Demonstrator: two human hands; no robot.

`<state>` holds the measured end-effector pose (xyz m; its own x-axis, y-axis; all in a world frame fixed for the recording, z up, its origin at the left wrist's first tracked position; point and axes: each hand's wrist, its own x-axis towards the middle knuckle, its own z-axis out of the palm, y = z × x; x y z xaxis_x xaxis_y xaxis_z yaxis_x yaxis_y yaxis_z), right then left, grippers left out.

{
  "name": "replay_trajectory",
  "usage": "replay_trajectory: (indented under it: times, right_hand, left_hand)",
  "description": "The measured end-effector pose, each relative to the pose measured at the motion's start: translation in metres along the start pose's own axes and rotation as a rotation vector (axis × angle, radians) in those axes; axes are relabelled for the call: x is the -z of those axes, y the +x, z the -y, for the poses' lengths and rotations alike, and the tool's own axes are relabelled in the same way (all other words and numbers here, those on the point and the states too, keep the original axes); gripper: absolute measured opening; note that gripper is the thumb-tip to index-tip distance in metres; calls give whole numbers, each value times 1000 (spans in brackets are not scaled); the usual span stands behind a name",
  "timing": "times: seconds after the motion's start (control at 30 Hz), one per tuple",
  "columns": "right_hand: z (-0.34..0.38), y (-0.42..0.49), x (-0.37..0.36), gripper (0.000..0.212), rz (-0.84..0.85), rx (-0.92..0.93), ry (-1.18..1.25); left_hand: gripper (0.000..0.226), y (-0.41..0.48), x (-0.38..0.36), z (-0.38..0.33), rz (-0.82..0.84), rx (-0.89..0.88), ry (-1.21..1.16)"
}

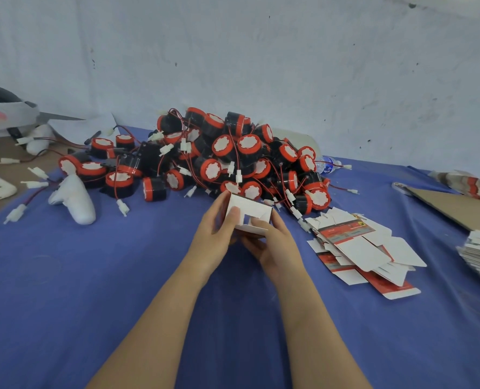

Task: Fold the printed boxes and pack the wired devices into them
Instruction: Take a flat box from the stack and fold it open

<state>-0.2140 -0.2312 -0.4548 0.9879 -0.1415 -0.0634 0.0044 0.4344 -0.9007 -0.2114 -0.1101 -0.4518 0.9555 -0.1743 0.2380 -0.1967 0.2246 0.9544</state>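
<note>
1 white box (247, 210) pinched between left grip (215, 237) and right grip (275, 244)

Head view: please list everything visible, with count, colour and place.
wired devices: many, black with red rims, piled far middle of the cloth
box: one, white, half folded, between both hands
flat boxes: loose heap, white and red, right of the hands
cardboard sheet: one, brown, far right
controller: one, white, left on the cloth
bottle: one, clear, behind the pile's right end
cloth: one, blue, covering the table
left hand: one, grips the box's left side
right hand: one, grips the box's right side
</note>
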Motion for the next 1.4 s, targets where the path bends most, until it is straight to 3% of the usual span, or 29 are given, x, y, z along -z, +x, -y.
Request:
replay_trajectory:
  times: [0.23,0.33,0.4,0.57,0.63,0.73,0.9,1.1,1.23,1.3,1.4]
  right_hand:
    - [-4,-2,-9,55,133,98,-194]
    - [-6,-5,-11,51,310,193,-248]
    - [-6,-7,-15,48,340,259,-356]
    - [-12,-3,-15,38,-155,452,-474]
    - [-11,0,-8,39,-246,432,-537]
    - [-12,3,-8,46,-165,366,-578]
    - [-19,2,-16,53,-98,313,-576]
    - [-12,-1,-15,69,-82,186,-197]
    - [-9,-6,-22,86,-56,128,-198]
    - [-8,-7,-24,89,-26,157,-199]
    - [-6,-7,-24,75,67,218,-246]
  left_hand:
    - [44,3,3,4,-182,76,-125]
    - [56,2,7,-1,-192,64,-246]
    - [60,2,10,-2,-170,45,-280]
    - [35,3,-1,2,-68,76,-322]
    - [25,1,-9,6,-33,77,-207]
    - [30,0,-9,11,-132,20,-6]
    - [44,-1,-5,11,-286,-15,63]
    - [28,4,-3,10,-292,76,-232]
    - [25,5,-1,9,-307,178,-304]
    - [30,4,-2,9,-309,214,-167]
    - [39,7,2,11,-360,75,176]
